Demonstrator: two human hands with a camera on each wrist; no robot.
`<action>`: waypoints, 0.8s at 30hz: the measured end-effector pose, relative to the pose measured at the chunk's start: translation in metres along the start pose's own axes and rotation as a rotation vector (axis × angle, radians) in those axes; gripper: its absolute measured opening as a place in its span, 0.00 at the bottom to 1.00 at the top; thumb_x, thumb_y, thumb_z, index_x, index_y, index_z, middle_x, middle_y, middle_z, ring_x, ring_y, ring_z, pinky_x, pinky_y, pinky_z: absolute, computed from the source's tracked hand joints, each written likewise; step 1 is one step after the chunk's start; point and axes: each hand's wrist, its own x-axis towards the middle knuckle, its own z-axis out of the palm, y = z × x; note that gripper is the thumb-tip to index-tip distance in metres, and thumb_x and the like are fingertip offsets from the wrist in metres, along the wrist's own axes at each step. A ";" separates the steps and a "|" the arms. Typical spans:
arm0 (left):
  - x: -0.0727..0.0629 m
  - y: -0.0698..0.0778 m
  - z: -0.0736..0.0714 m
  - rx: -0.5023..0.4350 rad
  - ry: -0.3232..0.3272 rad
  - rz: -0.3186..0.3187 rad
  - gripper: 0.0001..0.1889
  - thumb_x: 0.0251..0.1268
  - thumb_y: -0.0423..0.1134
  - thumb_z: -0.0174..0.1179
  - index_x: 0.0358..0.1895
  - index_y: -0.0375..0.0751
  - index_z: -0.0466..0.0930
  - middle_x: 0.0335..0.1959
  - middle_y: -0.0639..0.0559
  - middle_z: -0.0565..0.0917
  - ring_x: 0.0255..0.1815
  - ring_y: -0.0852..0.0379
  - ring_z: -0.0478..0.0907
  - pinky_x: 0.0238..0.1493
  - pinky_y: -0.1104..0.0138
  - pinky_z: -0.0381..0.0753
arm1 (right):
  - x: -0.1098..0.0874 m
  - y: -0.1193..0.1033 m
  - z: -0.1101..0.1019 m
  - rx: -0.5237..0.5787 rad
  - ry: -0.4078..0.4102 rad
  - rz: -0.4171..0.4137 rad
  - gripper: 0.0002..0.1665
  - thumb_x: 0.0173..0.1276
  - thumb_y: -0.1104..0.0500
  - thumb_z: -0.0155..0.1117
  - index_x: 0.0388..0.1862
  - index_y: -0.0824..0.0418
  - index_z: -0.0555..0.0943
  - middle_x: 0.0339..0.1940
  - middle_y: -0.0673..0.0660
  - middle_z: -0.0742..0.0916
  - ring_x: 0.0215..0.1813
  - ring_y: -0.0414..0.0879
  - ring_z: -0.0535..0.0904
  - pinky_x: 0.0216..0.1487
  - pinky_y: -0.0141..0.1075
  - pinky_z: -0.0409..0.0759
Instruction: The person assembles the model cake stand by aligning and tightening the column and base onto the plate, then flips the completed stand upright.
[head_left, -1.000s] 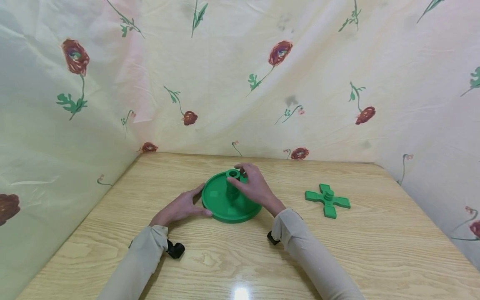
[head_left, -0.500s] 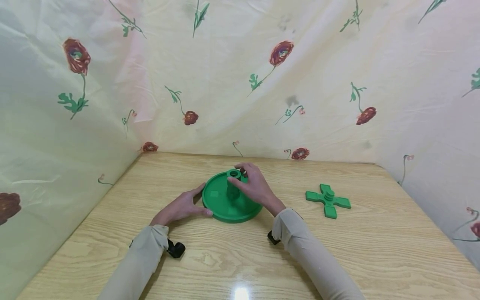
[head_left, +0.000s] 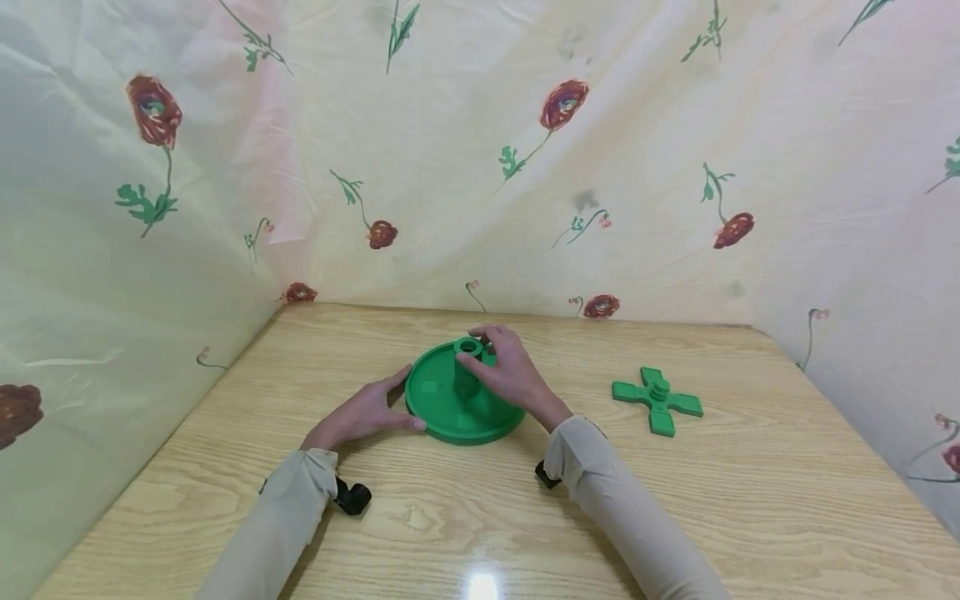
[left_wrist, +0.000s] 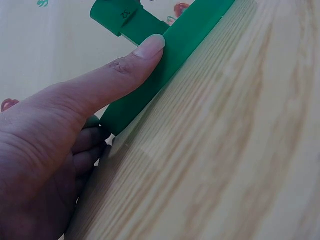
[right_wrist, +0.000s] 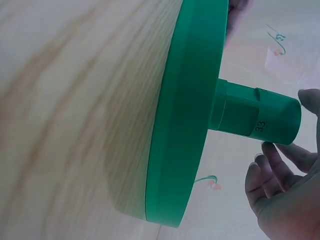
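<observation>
A green round base [head_left: 420,421] with a raised rim lies on the wooden table. From its middle rises a hollow green post [head_left: 467,375], upright, with "32" and "33" marked on its wider top part. At the base's left side my left hand [head_left: 367,412] holds the rim, thumb along the near edge and fingers round the far left. The left wrist view shows the thumb [left_wrist: 145,52] pressed on the rim's side. With thumb and fingers on either side, my right hand [head_left: 510,371] grips the post's top; its fingertips [right_wrist: 268,150] touch the wall there.
A green cross-shaped piece [head_left: 657,402] with a short threaded stub lies flat on the table [head_left: 435,517], to the right of the base. Flowered cloth [head_left: 450,167] hangs behind and at both sides of the table.
</observation>
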 end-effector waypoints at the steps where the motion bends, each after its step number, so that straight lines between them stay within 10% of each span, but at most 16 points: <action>1: 0.000 0.000 0.000 -0.003 -0.001 -0.001 0.62 0.58 0.63 0.74 0.84 0.38 0.45 0.82 0.36 0.55 0.82 0.38 0.51 0.75 0.41 0.57 | 0.000 0.000 0.000 -0.001 -0.001 0.006 0.27 0.76 0.52 0.68 0.65 0.68 0.78 0.56 0.65 0.80 0.55 0.59 0.78 0.55 0.52 0.80; 24: 0.000 0.001 0.000 -0.005 0.004 -0.003 0.61 0.58 0.62 0.74 0.84 0.38 0.46 0.82 0.36 0.56 0.82 0.38 0.52 0.76 0.41 0.56 | 0.000 -0.002 -0.001 0.008 0.003 -0.002 0.26 0.74 0.56 0.69 0.64 0.69 0.79 0.56 0.65 0.82 0.55 0.58 0.77 0.58 0.52 0.79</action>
